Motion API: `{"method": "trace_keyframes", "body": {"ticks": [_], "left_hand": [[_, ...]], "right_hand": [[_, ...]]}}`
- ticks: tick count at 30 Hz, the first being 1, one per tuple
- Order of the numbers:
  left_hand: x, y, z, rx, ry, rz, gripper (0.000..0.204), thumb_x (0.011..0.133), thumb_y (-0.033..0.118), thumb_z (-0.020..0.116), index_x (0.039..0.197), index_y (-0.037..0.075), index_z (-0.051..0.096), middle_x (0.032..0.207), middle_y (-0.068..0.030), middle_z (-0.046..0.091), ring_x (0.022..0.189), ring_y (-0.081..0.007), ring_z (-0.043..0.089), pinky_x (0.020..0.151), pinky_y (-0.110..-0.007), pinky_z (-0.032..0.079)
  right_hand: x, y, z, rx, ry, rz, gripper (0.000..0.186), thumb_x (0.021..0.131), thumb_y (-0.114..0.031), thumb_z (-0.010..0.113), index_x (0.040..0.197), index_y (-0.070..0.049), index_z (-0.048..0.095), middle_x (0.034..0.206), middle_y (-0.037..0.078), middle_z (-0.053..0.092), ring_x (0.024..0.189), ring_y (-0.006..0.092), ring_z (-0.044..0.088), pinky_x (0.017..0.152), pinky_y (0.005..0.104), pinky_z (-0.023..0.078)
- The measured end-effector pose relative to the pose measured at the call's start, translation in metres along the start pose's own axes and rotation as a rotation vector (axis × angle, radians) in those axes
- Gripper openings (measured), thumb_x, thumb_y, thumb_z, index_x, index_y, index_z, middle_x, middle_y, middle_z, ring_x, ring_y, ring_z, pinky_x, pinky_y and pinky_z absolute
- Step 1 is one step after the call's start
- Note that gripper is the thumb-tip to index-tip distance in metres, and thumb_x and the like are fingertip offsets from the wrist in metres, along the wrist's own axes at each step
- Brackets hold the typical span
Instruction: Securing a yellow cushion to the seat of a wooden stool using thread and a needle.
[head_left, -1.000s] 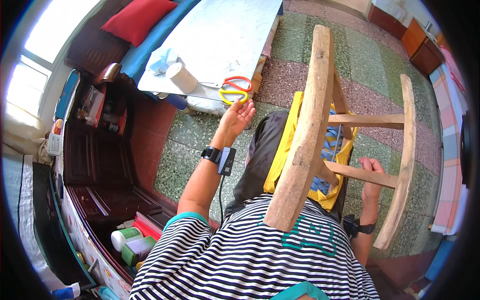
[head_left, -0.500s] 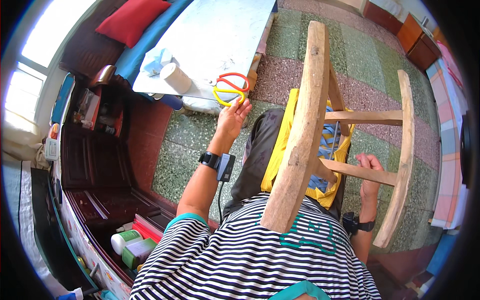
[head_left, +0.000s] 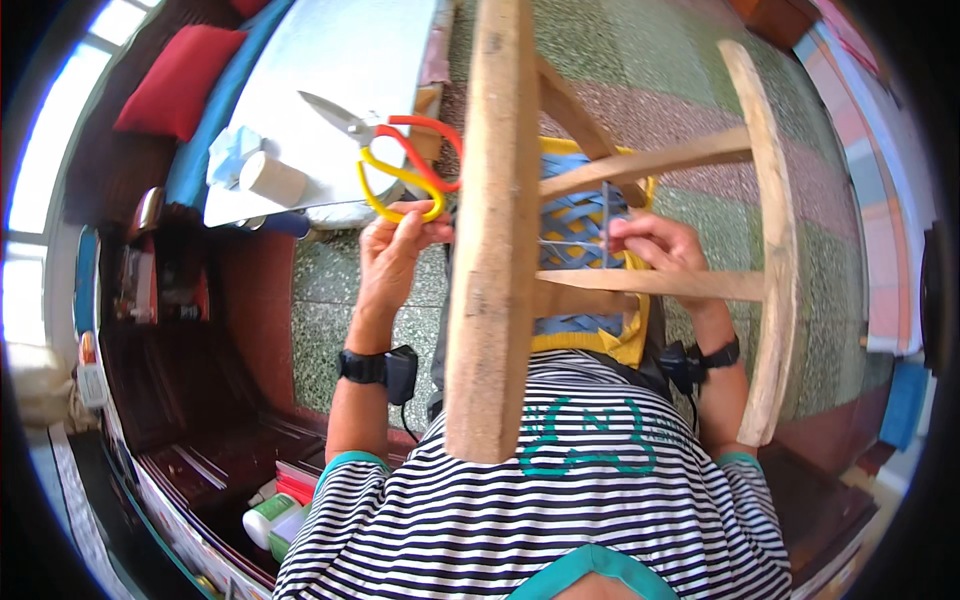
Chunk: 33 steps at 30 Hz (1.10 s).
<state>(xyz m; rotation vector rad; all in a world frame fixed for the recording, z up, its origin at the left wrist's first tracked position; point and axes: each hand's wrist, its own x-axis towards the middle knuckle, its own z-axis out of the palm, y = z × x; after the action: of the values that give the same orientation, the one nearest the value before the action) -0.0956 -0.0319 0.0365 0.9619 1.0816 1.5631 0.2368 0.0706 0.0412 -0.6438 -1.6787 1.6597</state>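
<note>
My left hand [head_left: 398,245] grips a pair of scissors [head_left: 408,165] by the yellow handle loop. The other loop is red, and the partly spread blades point up and left over the table. On my lap lies a wooden stool frame [head_left: 492,240], legs up, with a blue and yellow woven seat [head_left: 572,205]. My right hand [head_left: 662,250] reaches between its rails, fingers pinched at a thin pale strand [head_left: 570,243] that runs left across the weave. A slim grey rod [head_left: 606,200] stands beside these fingertips. The thick beam hides part of the seat.
A white-topped table [head_left: 340,60] at the far left bears a white roll [head_left: 272,178] and a pale blue packet [head_left: 232,152]. A red cushion [head_left: 180,82] lies beyond. Dark wooden cabinetry [head_left: 180,370] lines the left. A checked cloth [head_left: 850,180] hangs at the right.
My left hand has lifted the scissors off the table edge and brought them nearer the stool. My right hand has moved in from beside the rail to the woven seat. The view has shifted.
</note>
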Motion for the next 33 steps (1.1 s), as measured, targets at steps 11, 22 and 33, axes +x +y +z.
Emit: {"method": "trace_keyframes", "body": {"ticks": [11,22,33], "left_hand": [[-0.010,-0.055,-0.018,-0.079,0.075,-0.268,0.019,0.093,0.013,0.060,0.107,0.000,0.062,0.098,-0.0165,0.066,0.079,-0.0212,0.067,0.073,-0.033,0.056],[0.008,-0.054,0.017,0.198,-0.260,-0.342,0.020,0.097,0.015,0.055,0.110,0.005,0.064,0.065,-0.0004,0.057,0.050,-0.0030,0.043,0.047,-0.019,0.033],[0.016,-0.039,0.044,0.523,-0.512,-0.376,0.020,0.093,0.018,0.062,0.101,0.000,0.066,0.086,0.0007,0.065,0.072,-0.0031,0.054,0.064,-0.018,0.045]], "right_hand": [[0.026,0.032,0.019,0.156,-0.170,0.111,0.021,0.097,-0.006,0.048,0.111,0.002,0.061,0.107,0.011,0.065,0.099,0.0184,0.065,0.089,0.0310,0.052],[0.055,0.053,0.032,0.588,-0.273,0.147,0.026,0.100,-0.010,0.042,0.117,0.001,0.057,0.115,0.010,0.061,0.109,0.0203,0.060,0.099,0.0354,0.047],[0.057,0.045,0.038,0.883,-0.407,0.375,0.040,0.097,-0.030,0.052,0.120,0.002,0.055,0.112,0.017,0.062,0.104,0.0264,0.061,0.092,0.0328,0.049]]}}
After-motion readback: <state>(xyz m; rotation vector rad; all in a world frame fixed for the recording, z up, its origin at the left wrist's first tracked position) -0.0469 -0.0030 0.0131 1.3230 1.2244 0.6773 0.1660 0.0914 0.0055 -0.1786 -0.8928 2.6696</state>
